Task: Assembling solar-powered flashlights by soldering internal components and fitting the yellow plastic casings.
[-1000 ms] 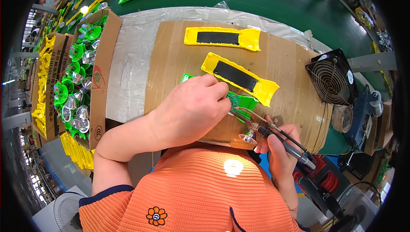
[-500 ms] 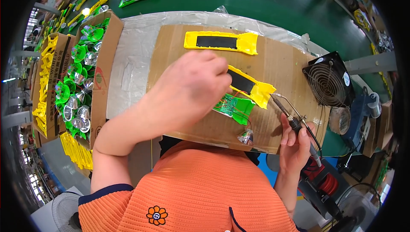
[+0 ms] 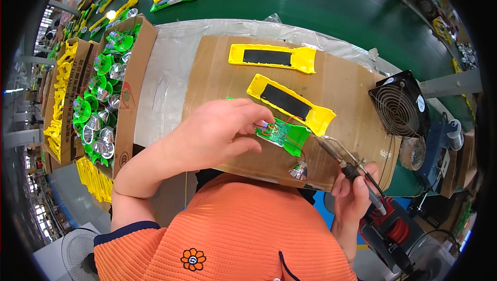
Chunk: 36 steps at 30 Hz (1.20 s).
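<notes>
A green plastic housing (image 3: 295, 140) with a green circuit board (image 3: 278, 131) and thin wires lies on the cardboard. My left hand (image 3: 222, 128) is over the housing's left end, fingertips by the wires and the thumb apart; no object shows in its grasp. A silvery reflector cup (image 3: 298, 171) hangs off the housing on wires. Just beyond lies a yellow casing half (image 3: 291, 103) with a black panel, joined by a red wire to the board. In my right hand (image 3: 353, 190) is a soldering iron (image 3: 349, 171) with a thin metal feed tube, its tip near the housing's right end.
Another yellow casing half (image 3: 272, 57) lies farther back on the cardboard sheet (image 3: 209, 79). To the left stands a carton (image 3: 135, 74) of green housings and reflectors, beside a box of yellow parts (image 3: 63, 100). A black fan (image 3: 398, 104) is at the right.
My left hand has let go of the yellow casing half and come down toward the board and wires. The iron in my right hand has shifted slightly nearer to me and left.
</notes>
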Each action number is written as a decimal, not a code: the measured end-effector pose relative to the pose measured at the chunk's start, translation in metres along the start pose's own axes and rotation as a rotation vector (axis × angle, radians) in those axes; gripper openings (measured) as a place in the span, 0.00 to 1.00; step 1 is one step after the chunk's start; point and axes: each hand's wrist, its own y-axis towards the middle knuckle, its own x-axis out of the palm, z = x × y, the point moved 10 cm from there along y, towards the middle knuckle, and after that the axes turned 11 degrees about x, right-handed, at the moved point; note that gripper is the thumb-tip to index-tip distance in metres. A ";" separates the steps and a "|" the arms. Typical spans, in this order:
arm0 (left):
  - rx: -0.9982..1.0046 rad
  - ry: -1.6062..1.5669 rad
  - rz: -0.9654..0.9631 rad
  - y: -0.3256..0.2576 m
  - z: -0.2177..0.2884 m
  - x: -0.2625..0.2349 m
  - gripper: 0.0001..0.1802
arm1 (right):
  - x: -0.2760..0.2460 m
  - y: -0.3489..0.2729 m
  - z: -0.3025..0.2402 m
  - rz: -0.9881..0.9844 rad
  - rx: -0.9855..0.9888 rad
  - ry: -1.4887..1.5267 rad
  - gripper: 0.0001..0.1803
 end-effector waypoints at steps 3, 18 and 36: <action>0.082 -0.069 0.029 -0.002 -0.010 0.008 0.05 | 0.007 -0.003 0.007 -0.081 0.008 0.009 0.14; 0.333 0.277 -0.091 0.010 0.011 0.028 0.02 | 0.021 0.000 0.026 -0.078 0.149 -0.139 0.12; 0.296 0.247 -0.085 0.017 0.007 0.030 0.04 | 0.037 0.001 0.030 -0.101 0.232 -0.177 0.09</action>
